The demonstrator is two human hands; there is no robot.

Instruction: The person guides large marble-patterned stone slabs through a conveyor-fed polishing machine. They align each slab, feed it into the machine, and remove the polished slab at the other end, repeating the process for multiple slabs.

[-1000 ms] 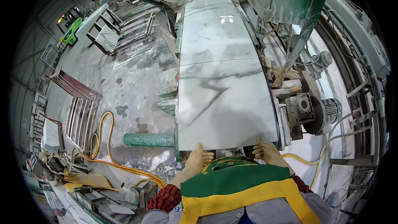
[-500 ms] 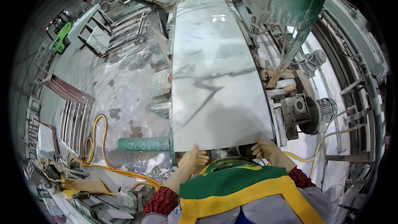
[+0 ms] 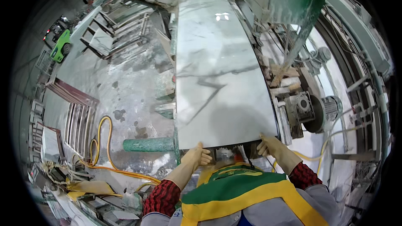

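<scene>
We see the veined slab (image 3: 222,109) lying flat ahead, its near edge now farther from the green apron (image 3: 238,192); left hand (image 3: 195,158) and right hand (image 3: 273,147) touch it, fingers curled; whether pinching, we cannot tell.

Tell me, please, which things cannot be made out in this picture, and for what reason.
In the head view:
Underside of the white slab: hidden by its top face; whether the left hand or right hand touches it is unclear.
White surface beyond: far end cut off by the upper edge.
Green vehicle: too small to show any driver.
Person's legs: hidden by the apron.
</scene>
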